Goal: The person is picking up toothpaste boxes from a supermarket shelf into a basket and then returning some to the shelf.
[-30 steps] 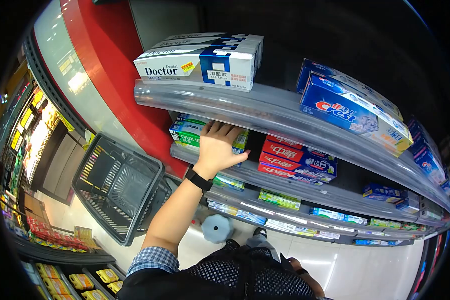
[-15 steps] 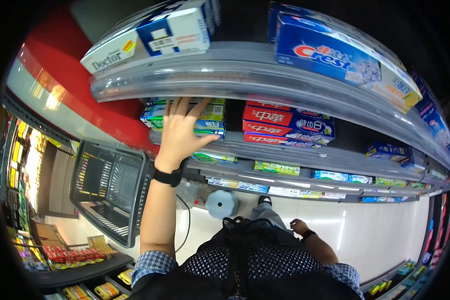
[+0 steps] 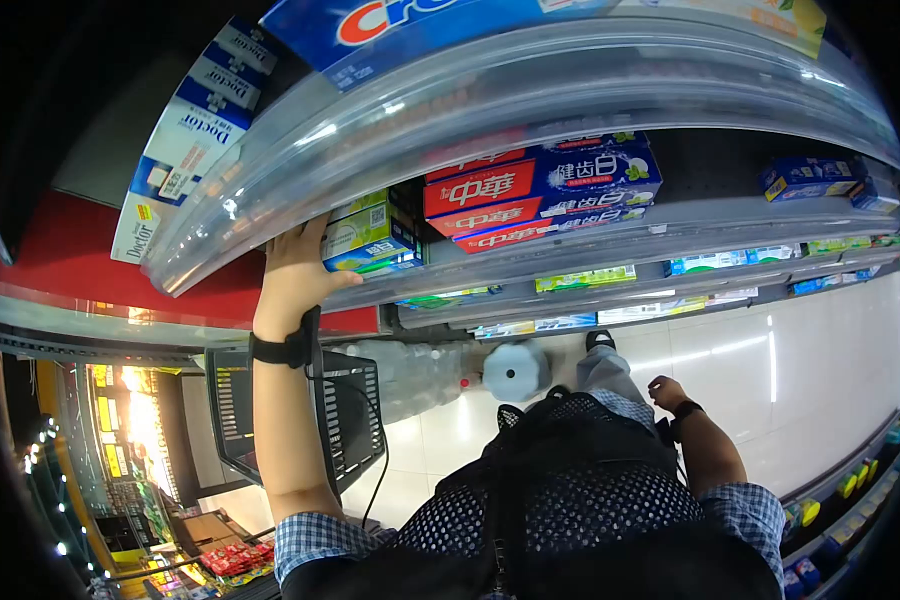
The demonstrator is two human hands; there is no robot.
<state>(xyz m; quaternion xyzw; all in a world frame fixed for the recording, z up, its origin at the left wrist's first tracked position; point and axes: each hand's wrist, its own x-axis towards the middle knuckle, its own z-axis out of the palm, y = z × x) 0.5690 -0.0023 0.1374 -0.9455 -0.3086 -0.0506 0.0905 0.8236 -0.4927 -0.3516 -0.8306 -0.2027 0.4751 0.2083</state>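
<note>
My left hand [image 3: 298, 272] reaches under the clear shelf lip and lies against the left end of a stack of green and blue toothpaste boxes [image 3: 370, 240]. Its thumb stretches to the right along the lower edge of the boxes; the fingertips are partly hidden by the lip. Right of this stack sit red and blue toothpaste boxes [image 3: 542, 195]. My right hand [image 3: 667, 393] hangs low by my side over the floor, its fingers loosely apart with nothing visible in them.
Blue Crest boxes [image 3: 400, 35] and white Doctor boxes [image 3: 195, 130] stand on the shelf above. A grey shopping basket [image 3: 348, 420] is below my left forearm. Clear bottles [image 3: 410, 375] and a round blue-grey object [image 3: 516, 372] are on the floor.
My view has turned and shifted. My left hand has slid from the front of the green and blue boxes to their left end, fingers further under the lip. My right hand still hangs down.
</note>
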